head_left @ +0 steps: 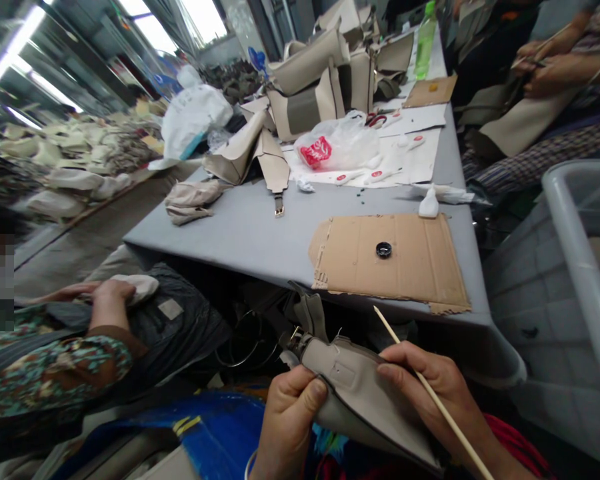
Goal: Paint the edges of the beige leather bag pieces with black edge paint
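A grey-beige leather handbag (367, 383) lies over my lap, with a buckled strap (307, 327) at its far end. My left hand (293, 407) is closed on the bag's near edge, thumb on top, close to the buckle. In my right hand (437, 387) is a thin wooden stick (450, 420), its pointed tip up and to the left, above the bag. The fingertips of that hand also touch the bag's far edge. On a cardboard sheet (350, 257) ahead sits a small black cap (383, 250) with dark, shiny contents.
The grey table (220, 233) bears a white bottle (429, 203), a plastic bag (350, 143), stacked handbags (305, 100) and a green bottle (425, 43). A grey bin (555, 267) stands right. Co-workers' hands show at left (113, 293) and upper right (555, 73).
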`<state>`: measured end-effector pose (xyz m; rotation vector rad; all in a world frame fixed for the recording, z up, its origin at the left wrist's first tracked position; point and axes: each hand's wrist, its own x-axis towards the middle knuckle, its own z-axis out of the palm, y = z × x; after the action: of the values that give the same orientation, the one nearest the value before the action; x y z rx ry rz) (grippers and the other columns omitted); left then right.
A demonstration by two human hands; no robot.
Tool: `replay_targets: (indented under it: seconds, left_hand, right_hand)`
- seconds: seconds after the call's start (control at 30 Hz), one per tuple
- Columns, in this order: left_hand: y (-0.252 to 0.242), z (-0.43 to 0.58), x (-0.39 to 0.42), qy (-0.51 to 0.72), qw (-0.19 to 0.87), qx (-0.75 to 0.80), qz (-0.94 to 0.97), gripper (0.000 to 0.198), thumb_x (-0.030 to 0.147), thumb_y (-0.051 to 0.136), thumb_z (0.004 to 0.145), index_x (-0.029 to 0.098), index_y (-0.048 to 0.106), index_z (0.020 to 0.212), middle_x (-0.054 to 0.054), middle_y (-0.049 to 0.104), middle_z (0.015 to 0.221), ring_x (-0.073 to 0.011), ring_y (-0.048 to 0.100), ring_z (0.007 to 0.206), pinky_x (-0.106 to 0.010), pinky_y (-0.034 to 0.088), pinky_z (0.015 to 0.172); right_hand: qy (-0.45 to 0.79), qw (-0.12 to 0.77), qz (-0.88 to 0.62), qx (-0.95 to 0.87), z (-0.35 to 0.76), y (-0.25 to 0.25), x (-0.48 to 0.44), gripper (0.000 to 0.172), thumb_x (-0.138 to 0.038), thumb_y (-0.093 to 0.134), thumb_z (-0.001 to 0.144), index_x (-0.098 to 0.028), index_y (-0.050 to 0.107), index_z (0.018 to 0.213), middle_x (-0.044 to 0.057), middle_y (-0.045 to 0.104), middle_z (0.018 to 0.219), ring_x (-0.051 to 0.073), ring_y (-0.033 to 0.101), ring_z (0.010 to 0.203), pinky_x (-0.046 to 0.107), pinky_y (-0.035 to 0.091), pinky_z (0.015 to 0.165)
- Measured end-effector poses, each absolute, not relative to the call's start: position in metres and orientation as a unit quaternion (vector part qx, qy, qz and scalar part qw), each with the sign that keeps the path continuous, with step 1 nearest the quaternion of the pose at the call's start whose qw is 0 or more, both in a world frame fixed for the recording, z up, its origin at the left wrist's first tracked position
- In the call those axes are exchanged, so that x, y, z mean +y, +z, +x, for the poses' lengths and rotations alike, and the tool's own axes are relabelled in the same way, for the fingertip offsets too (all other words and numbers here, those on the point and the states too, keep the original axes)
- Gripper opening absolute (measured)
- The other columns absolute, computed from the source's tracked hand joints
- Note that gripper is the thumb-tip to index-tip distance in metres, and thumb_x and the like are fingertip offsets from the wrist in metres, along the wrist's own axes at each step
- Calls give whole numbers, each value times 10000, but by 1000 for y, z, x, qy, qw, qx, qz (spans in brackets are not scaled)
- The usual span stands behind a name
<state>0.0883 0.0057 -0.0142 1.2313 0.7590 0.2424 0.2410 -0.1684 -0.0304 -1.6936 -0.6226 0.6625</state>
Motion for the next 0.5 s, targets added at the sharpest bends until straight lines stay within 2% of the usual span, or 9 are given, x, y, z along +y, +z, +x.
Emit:
replay_targets:
  seconds: [0.17, 0.33, 0.4, 0.5]
  left_hand:
    - [-15, 90, 6, 94, 738, 349, 569, 343, 442, 795, 811, 112, 756, 727, -15, 525, 612, -120, 379, 618, -226, 298, 569]
    - [-15, 90, 6, 108, 732, 359, 570, 354, 442, 775, 834, 114, 728, 711, 2, 488, 608, -106, 338, 596, -223, 265, 541]
    - [-17, 90, 6, 122, 725, 366, 571, 379, 442, 767, 843, 122, 685, 656, 22, 431, 588, -96, 303, 579, -218, 243, 521]
    - [-21, 88, 8, 131, 718, 374, 572, 402, 446, 764, 848, 129, 641, 635, 35, 392, 593, -92, 296, 576, -218, 235, 514]
  right_hand:
    - [264, 562, -731, -282, 241, -35, -171, 154, -376, 644, 973, -269, 733, 907, -50, 658, 741, 116, 610, 669, 183, 462, 606]
    - [224, 555, -733, -323, 243, -37, -174, 106, -358, 655, 980, -287, 734, 984, -32, 714, 829, 137, 674, 731, 200, 505, 656]
    - [191, 549, -730, -359, 244, -38, -175, 126, -357, 677, 971, -298, 725, 1071, -12, 742, 920, 163, 705, 807, 223, 537, 721]
    - [151, 538, -724, -404, 250, -38, -180, 254, -379, 668, 978, -326, 680, 1226, 12, 750, 1105, 200, 715, 981, 260, 553, 861]
